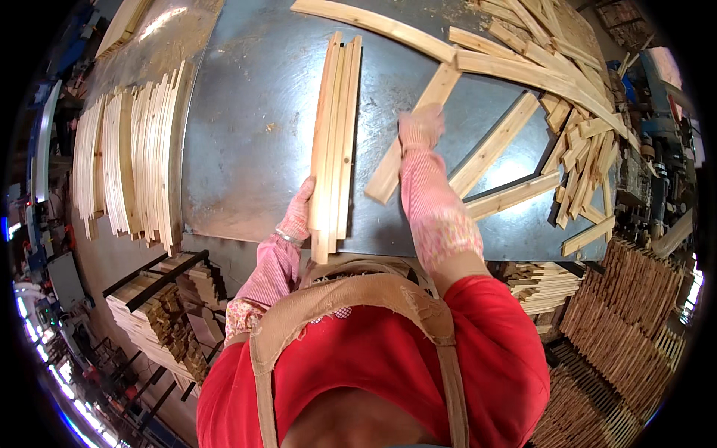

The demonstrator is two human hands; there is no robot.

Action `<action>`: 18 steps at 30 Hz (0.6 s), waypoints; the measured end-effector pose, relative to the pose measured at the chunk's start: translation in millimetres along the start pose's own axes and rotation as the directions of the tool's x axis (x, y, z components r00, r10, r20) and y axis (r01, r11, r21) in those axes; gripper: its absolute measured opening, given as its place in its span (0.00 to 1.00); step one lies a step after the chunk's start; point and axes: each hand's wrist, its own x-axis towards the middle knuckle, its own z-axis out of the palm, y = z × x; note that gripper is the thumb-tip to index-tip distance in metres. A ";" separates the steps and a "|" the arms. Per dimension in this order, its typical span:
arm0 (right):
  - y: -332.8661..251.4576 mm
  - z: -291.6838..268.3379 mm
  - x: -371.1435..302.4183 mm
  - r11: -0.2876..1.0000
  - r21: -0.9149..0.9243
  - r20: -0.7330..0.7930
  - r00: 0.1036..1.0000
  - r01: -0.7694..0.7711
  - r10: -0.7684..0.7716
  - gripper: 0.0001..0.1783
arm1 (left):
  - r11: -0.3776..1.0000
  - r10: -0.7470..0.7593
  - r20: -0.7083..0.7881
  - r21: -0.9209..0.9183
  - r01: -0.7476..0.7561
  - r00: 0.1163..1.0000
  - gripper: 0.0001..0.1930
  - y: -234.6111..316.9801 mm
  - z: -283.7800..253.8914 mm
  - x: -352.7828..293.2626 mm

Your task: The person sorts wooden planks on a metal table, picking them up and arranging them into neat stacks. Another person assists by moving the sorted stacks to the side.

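Both hands wear pink gloves. My left hand (296,213) holds the left edge of a narrow bundle of wooden strips (334,142), near the end closest to me; some of its fingers are hidden by the wood. The strips lie lengthwise on the metal tabletop, their ends uneven. Farther right, my right hand (422,128) is closed over the middle of a slanting wooden board (387,173), slightly blurred. That board's far end meets a long board (373,28) lying across the back of the table.
A row of upright-edged strips (131,157) stands at the table's left. Loose boards (495,143) and a heap of short pieces (586,160) cover the right side. Below the table, stacked timber stands on a black rack (160,280) at left and in piles (620,321) at right.
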 end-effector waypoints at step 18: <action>-143.6 36.3 25.5 0.591 -0.263 0.368 0.645 0.763 -0.669 0.56 | 0.982 0.148 -0.079 -0.106 -0.156 0.986 0.43 -8.2 -20.4 -36.4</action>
